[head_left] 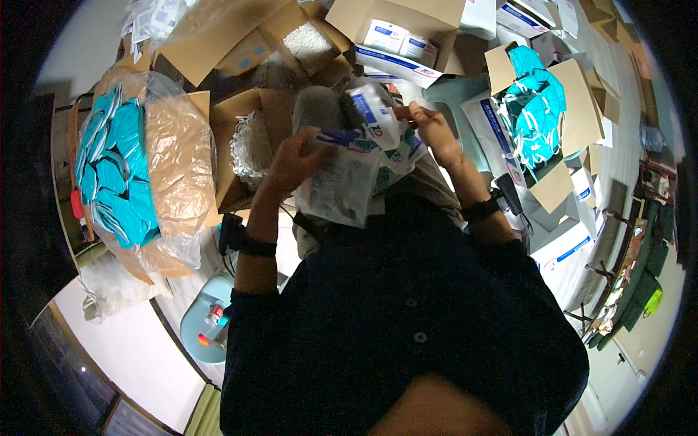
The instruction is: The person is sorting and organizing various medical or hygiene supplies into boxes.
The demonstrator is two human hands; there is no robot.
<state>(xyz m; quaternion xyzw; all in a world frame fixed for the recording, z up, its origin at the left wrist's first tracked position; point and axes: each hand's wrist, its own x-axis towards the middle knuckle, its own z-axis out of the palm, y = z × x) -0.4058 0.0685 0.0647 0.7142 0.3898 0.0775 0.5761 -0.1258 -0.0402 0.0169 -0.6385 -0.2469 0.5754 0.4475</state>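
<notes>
Above my lap, my left hand (297, 161) is closed on the edge of a clear printed plastic bag (338, 185) that drapes over my legs. My right hand (435, 134) pinches a small white-and-blue packet (374, 116), held tilted over the mouth of the bag. Some teal material (398, 154) shows at the bag's right side, partly hidden by the packet. Exactly how the fingers meet the packet is hard to make out.
A plastic-lined carton of teal folded masks (116, 167) stands at left, another mask-filled carton (534, 109) at right. Ahead is an open carton (407, 69) with white-and-blue boxes. A carton of white strands (251, 145) sits left of my knees; a blue stool (200, 323) holds bottles.
</notes>
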